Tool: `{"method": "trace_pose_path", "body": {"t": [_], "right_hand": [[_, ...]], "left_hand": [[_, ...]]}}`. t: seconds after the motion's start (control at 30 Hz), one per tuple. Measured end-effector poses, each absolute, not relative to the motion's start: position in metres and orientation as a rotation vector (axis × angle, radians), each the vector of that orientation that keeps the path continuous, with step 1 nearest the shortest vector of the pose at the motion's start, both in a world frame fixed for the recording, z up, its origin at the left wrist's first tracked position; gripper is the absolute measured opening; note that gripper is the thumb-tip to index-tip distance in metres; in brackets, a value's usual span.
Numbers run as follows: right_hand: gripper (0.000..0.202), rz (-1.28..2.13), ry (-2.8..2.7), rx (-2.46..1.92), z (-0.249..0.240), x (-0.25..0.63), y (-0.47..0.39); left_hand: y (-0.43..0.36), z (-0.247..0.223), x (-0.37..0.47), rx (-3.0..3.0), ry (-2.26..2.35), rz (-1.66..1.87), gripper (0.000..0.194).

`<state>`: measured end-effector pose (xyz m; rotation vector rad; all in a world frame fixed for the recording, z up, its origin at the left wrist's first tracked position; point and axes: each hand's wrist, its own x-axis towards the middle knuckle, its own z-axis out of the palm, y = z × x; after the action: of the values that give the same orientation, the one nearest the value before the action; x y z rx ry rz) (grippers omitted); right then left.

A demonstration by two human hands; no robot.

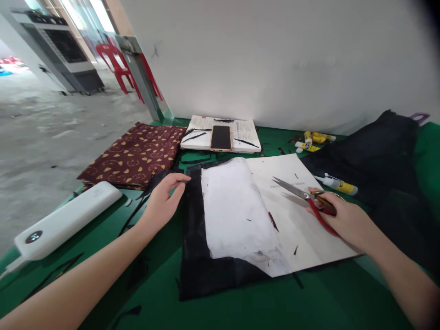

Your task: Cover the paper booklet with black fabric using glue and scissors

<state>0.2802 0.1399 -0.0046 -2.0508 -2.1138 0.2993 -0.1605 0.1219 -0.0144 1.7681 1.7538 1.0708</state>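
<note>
Scissors (305,196) with red handles are gripped in a person's right hand (343,215), the fingers closed around the handles and the blades pointing left, only slightly parted, above a pale board (305,233) bearing faint print. Left of the board, and overlapping it, lies a rough-edged white sheet (237,206) with grey smudges near its lower corner. Black material (194,270) shows beyond the sheet's left and lower edges, on a green tabletop (240,314). At its upper left edge is the left hand (161,201), fingers loosely bent and holding nothing visible; whether the fingertips touch the material cannot be told. Thin black scraps (129,312) are scattered about the table. Behind the work, a phone (220,137) rests on a printed book (197,124), near the foot of a pale wall (275,59). To the left are a folded maroon cloth (134,153) with yellow motifs and a long white device (79,217) with a round dark display. To the right, yellow tubes (319,137) and a small bottle (340,184) lie near a heap of black fabric (381,156). Beyond the table, at upper left, stand a red chair (115,64) and a large boxy appliance (65,46).
</note>
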Motion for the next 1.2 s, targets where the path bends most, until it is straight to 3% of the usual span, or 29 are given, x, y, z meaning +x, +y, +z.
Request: {"method": "trace_pose_path", "body": {"t": [0.23, 0.53, 0.77, 1.0, 1.2], "right_hand": [[0.049, 0.105, -1.720, -2.005, -0.014, 0.282, 0.134], [0.048, 0.428, -1.619, -2.042, -0.011, 0.265, 0.130], [0.041, 0.497, -1.632, -2.009, -0.010, 0.260, 0.127], [0.041, 0.509, -1.692, -2.045, -0.014, 0.266, 0.131], [0.046, 0.467, -1.724, -2.044, -0.014, 0.263, 0.129]], "left_hand": [[0.113, -0.020, -0.142, 1.124, 1.545, 1.359, 0.027], [0.120, -0.011, -0.139, 0.691, 1.381, 1.535, 0.017], [0.123, -0.016, -0.143, 0.630, 1.376, 1.384, 0.041], [0.116, -0.007, -0.140, 0.679, 1.266, 1.105, 0.023], [0.119, -0.011, -0.139, 0.711, 1.284, 1.109, 0.032]]}}
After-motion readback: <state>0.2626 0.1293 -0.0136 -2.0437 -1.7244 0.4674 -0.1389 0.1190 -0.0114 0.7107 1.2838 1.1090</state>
